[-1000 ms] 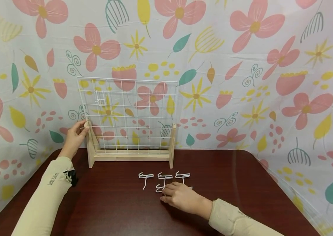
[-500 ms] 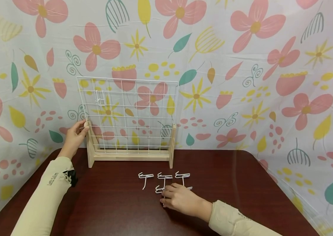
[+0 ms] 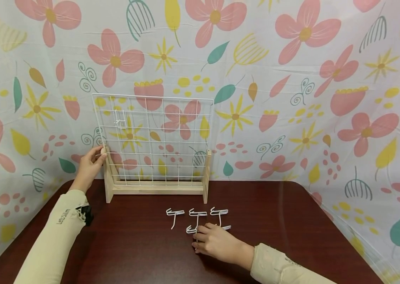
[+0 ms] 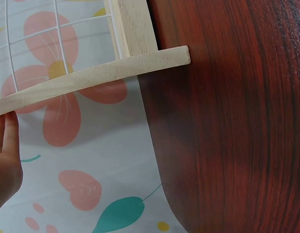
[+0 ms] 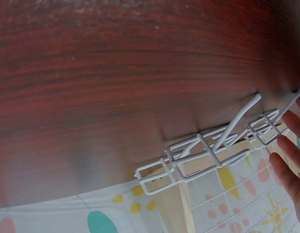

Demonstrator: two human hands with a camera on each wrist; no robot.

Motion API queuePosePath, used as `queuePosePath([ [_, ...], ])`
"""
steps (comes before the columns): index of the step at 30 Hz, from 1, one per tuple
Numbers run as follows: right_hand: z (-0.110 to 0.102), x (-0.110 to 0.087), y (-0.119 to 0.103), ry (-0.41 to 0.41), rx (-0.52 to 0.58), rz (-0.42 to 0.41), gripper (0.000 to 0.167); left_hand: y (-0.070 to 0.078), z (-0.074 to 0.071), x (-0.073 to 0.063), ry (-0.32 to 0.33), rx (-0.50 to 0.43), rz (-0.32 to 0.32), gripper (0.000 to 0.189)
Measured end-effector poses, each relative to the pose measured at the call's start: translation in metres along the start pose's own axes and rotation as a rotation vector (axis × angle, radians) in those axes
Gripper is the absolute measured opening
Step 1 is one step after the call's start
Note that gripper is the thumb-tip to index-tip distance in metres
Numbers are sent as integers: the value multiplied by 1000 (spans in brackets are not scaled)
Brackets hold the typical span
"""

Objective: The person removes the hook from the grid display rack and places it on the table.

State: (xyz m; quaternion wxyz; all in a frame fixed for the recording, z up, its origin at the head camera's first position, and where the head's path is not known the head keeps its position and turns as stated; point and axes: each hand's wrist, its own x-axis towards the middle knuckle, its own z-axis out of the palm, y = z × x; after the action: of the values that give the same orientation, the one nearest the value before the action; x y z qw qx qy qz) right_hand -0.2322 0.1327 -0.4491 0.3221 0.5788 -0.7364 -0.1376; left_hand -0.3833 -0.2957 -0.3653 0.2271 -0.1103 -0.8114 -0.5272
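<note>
A white wire grid panel stands upright in a wooden stand, with one small white hook hung on its upper left part. My left hand holds the stand's left upright near its rounded top; in the left wrist view its fingers meet the wooden edge. On the table, my right hand is at the front of a group of white wire hooks. Its fingertips pinch the prong of the front-left hook. Another front hook is partly hidden behind this hand.
The dark red-brown wooden table has rounded back corners. Behind it hangs a white curtain printed with flowers and leaves. Two more hooks, a middle one and a right one, lie in the back row.
</note>
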Motion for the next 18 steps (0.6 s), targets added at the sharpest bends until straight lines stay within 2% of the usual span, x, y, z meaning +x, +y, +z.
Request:
queuePosePath([
  [18,-5,2,1,-11,-7,18,17,-3,0,1,-5,-23,7,48],
])
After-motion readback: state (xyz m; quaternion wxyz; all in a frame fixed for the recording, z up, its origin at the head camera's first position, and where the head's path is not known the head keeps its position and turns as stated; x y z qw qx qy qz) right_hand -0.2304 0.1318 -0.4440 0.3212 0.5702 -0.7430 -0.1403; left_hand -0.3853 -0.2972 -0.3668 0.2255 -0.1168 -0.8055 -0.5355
